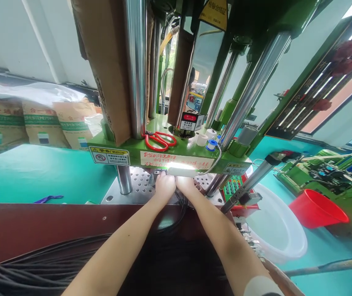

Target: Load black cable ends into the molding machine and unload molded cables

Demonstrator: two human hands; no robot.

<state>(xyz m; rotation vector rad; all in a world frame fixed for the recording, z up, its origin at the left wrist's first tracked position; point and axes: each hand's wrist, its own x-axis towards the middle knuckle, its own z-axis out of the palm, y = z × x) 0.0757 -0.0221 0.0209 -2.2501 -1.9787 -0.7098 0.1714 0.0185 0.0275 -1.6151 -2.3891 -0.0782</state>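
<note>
Both my arms reach forward under the green platen (pixel 169 156) of a vertical press. My left hand (pixel 164 186) and my right hand (pixel 185 185) sit side by side over the perforated metal plate (pixel 139 185), under a bright lamp (pixel 182 169). The fingers point away into the machine and are hidden by the platen and the glare. Thin black cables (pixel 182 201) run from between my wrists down toward me. What the hands hold does not show.
Red scissors (pixel 160 140) and tape rolls (pixel 208 137) lie on the platen. Chrome columns (pixel 135 65) rise from it. A bundle of black cables (pixel 24 267) lies at lower left. A white basin (pixel 282 234), a red bucket (pixel 316 209) and paper sacks (pixel 40 123) stand around.
</note>
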